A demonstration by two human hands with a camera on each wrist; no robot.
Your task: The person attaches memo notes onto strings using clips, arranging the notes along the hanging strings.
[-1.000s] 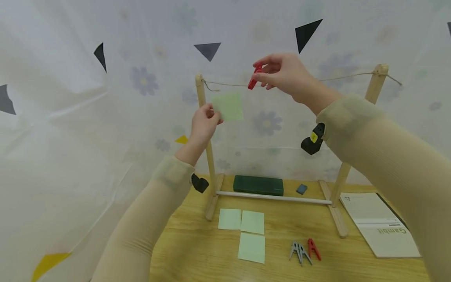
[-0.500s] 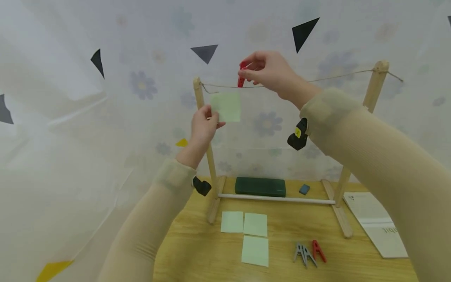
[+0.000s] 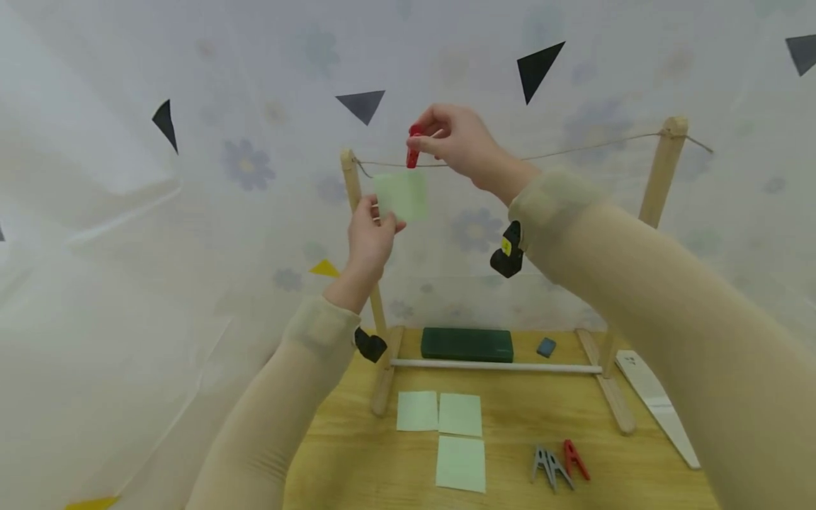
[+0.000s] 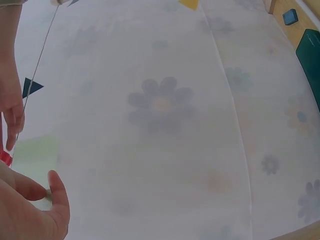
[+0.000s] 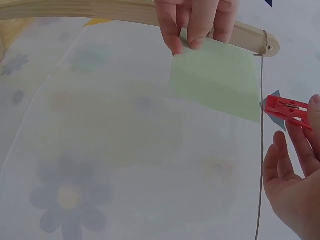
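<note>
A string [image 3: 574, 147] runs between the two posts of a small wooden rack [image 3: 656, 184]. My left hand [image 3: 372, 230] pinches a pale green paper square [image 3: 400, 196] by its lower left corner and holds its top edge against the string near the left post [image 3: 350, 177]. My right hand [image 3: 455, 142] pinches a red clothespin [image 3: 414, 146] just above the string, over the square's top edge. In the right wrist view the red clothespin [image 5: 287, 110] sits right beside the string [image 5: 260, 150] and the paper square [image 5: 217, 82].
On the wooden table [image 3: 331, 453] lie three more green squares [image 3: 440, 414], two grey clothespins [image 3: 548, 464] and a red one [image 3: 575, 458]. A dark green case [image 3: 467, 344], a small blue block [image 3: 545, 346] and a booklet [image 3: 656, 411] lie near the rack's base. A flowered white sheet hangs behind.
My right hand has carried the red clothespin leftward along the string until it is over the paper square. The left hand has raised the square slightly toward the string.
</note>
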